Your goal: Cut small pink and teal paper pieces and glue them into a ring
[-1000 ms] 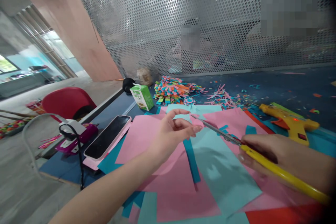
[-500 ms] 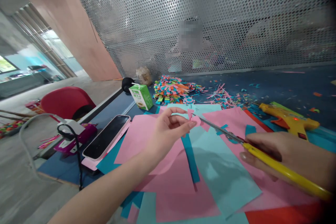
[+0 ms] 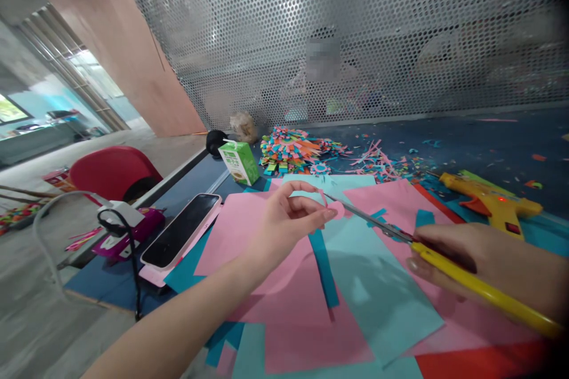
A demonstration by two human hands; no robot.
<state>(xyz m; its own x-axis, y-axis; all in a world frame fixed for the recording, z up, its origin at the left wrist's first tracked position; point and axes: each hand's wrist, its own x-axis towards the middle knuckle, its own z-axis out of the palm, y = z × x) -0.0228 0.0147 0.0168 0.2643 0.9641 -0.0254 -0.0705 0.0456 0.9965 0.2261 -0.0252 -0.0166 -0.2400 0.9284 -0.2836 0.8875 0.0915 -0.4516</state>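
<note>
My left hand [image 3: 291, 216] pinches a small pink paper piece [image 3: 334, 207] between thumb and fingers, raised above the sheets. My right hand [image 3: 484, 269] grips yellow-handled scissors [image 3: 444, 269]; their blades [image 3: 364, 218] point left and meet the pink piece. Under both hands lie overlapping pink paper sheets [image 3: 249, 231] and light blue paper sheets [image 3: 377, 290] on the dark blue table [image 3: 480, 142].
A phone in a pink case [image 3: 180, 238] lies left of the sheets. A green drink carton [image 3: 240, 163] and a pile of coloured paper pieces [image 3: 288, 151] sit behind. A yellow glue gun [image 3: 491, 204] rests at right. A perforated metal screen [image 3: 355, 35] backs the table; a red chair [image 3: 113, 172] stands at left.
The left hand's fingers have curled tighter and now pinch a small pink piece at the scissor tips. The scissors shifted slightly; the right hand stayed put.
</note>
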